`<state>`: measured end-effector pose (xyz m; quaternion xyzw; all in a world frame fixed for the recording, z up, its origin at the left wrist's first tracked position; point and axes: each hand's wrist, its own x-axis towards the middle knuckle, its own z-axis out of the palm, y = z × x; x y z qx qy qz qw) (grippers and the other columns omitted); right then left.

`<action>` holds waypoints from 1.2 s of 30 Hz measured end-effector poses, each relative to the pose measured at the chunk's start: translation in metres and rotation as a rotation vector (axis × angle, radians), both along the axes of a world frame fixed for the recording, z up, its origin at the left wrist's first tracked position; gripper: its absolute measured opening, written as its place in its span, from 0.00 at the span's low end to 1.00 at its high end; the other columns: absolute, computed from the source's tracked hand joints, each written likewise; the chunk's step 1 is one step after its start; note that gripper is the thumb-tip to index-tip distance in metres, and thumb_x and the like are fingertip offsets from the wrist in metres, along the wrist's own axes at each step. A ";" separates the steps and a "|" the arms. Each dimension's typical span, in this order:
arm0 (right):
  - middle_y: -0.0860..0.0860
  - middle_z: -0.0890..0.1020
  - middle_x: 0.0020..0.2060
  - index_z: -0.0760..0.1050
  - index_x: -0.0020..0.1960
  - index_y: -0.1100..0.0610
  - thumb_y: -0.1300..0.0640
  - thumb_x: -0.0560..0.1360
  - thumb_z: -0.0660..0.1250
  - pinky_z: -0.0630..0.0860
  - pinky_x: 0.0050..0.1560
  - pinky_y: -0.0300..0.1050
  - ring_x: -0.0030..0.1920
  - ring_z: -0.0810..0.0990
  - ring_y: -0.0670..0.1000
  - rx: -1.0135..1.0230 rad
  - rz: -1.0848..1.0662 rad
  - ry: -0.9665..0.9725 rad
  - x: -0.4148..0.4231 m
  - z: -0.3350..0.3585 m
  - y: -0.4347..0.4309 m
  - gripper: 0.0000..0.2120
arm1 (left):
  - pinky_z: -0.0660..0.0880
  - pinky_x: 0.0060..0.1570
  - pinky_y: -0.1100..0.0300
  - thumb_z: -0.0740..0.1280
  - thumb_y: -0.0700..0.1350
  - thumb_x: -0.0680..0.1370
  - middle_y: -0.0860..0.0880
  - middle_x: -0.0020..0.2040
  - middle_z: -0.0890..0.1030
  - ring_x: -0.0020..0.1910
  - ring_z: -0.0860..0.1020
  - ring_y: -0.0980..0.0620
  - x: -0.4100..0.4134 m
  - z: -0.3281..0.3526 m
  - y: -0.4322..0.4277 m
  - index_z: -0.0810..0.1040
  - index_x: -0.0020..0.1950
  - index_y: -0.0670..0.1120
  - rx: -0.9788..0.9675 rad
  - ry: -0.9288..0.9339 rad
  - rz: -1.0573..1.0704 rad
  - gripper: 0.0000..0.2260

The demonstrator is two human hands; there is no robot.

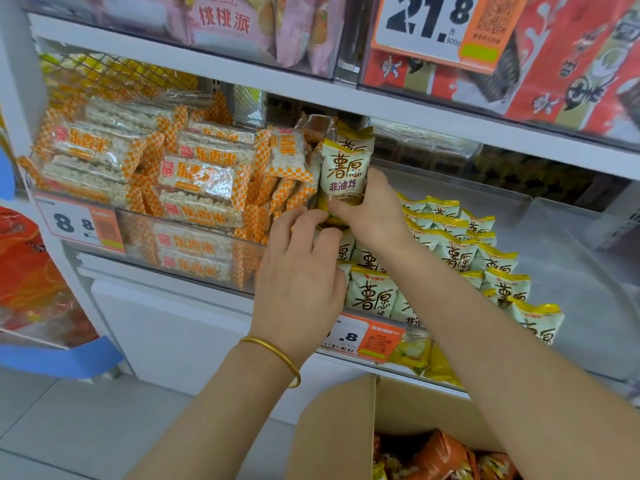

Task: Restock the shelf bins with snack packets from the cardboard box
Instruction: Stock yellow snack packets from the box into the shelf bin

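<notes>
Head view: right hand (370, 209) pinches upright packet (343, 171) at left end of bin (554, 237); left hand (301, 268) curled on packets (374, 292) below, grip unclear; box (346, 427) near.

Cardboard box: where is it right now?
The box is at the bottom right of the head view, just below the bin of green packets and under the right forearm; it is open, with orange packets inside.
</notes>
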<state>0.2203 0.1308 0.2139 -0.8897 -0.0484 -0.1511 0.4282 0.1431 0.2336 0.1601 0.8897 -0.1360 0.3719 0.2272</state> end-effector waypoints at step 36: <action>0.57 0.67 0.67 0.69 0.70 0.53 0.60 0.75 0.66 0.68 0.66 0.49 0.66 0.68 0.59 -0.322 -0.313 0.621 -0.269 -0.245 -0.271 0.23 | 0.74 0.53 0.51 0.55 0.44 0.74 0.47 0.53 0.80 0.55 0.74 0.44 -0.128 -0.096 -0.139 0.82 0.44 0.44 0.545 0.295 -0.686 0.15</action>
